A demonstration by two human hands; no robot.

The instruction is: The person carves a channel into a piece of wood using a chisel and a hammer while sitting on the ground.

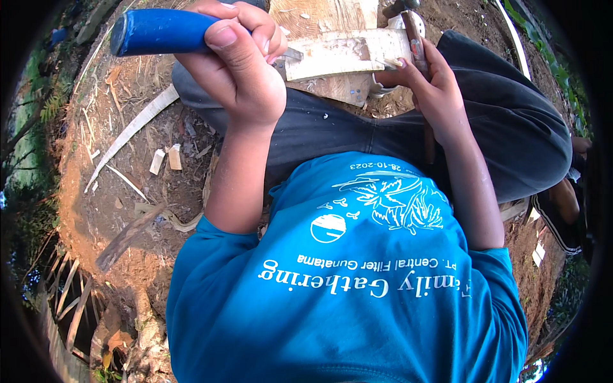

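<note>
My left hand is closed around a chisel with a thick blue handle. Its short metal blade reaches the left end of a pale, flat piece of wood. That piece lies across a larger wooden block in front of my legs. At the piece's right end, my right hand grips a brown wooden stick. The thumb touches the pale wood, and part of the stick is hidden behind the hand. A small, thin light sliver shows by the fingertips.
My legs in dark trousers are bent around the block. On the ground at left lie a long curved pale strip, small wood offcuts and a rough stick. Someone's foot shows at far right.
</note>
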